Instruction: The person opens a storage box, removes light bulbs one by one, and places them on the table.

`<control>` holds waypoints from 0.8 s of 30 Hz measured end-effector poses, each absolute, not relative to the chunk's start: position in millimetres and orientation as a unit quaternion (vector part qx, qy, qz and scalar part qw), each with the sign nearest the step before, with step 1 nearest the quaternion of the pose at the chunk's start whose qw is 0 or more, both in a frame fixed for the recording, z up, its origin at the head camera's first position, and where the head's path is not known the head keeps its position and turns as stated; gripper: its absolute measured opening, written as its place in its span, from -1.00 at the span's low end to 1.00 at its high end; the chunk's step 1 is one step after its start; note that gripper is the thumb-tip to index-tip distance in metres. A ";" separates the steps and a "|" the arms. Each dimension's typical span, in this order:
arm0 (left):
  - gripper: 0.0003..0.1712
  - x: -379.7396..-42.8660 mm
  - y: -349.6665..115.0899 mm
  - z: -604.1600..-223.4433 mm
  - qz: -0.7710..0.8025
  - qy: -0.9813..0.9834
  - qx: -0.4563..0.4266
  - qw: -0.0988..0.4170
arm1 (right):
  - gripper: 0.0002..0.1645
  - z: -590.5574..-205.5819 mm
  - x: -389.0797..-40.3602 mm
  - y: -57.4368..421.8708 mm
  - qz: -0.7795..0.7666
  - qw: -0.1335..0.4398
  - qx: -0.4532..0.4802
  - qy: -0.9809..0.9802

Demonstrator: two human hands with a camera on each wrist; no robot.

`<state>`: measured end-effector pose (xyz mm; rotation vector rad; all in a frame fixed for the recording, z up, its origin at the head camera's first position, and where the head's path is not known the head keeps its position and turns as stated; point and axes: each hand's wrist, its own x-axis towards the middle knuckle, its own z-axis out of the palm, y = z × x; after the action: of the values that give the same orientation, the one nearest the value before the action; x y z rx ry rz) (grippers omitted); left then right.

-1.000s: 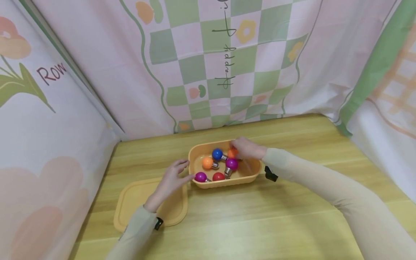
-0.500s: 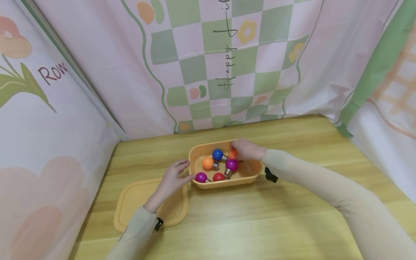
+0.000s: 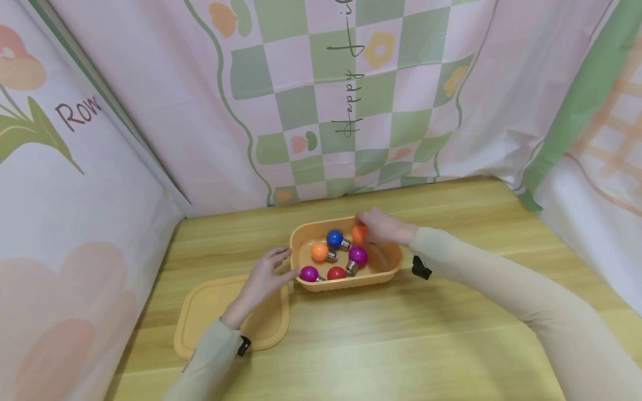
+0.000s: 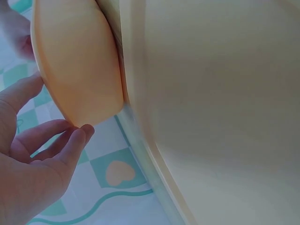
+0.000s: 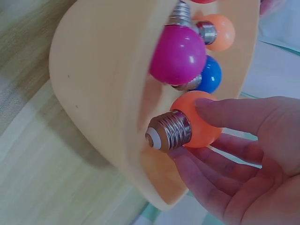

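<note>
My right hand [image 3: 382, 225] pinches an orange light bulb [image 5: 199, 119] by its round globe, between thumb and fingers. Its metal screw base points away from the palm in the right wrist view. The bulb is at the right part of a yellow-orange plastic box [image 3: 346, 284]. Inside lie a blue bulb [image 3: 335, 239], a lighter orange bulb [image 3: 319, 252], a red bulb [image 3: 336, 273] and two purple bulbs, one in the middle [image 3: 358, 255] and one at the front left [image 3: 309, 273]. My left hand [image 3: 263, 281] rests its fingertips and thumb at the box's left end.
A yellow-orange lid [image 3: 200, 312] lies on the wooden table [image 3: 351, 345], left of the box and partly under my left forearm. Printed curtains hang behind the table [image 3: 341, 111] and along its left side [image 3: 75, 223].
My right hand has lifted slightly with the orange bulb, which now shows more above the others. The left hand and the box have stayed nearly still.
</note>
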<state>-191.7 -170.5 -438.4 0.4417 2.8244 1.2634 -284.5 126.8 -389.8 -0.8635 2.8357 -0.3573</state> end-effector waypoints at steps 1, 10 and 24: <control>-0.31 -191.6 -170.5 -438.2 0.403 0.904 0.141 0.008 | -0.60 -388.3 -283.8 126.9 -0.120 0.076 -0.290 0.946; -0.32 -191.3 -170.3 -438.0 0.405 0.903 0.141 0.006 | -0.69 -375.8 -276.7 131.8 -0.137 0.035 -0.319 0.937; -0.31 -190.4 -170.1 -437.5 0.404 0.904 0.139 0.008 | -0.63 -360.9 -270.5 142.3 -0.166 0.022 -0.305 0.937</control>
<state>-190.4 -170.1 -437.5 0.4356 2.8261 1.2612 -270.5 142.3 -360.9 -0.9462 2.9036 -0.5129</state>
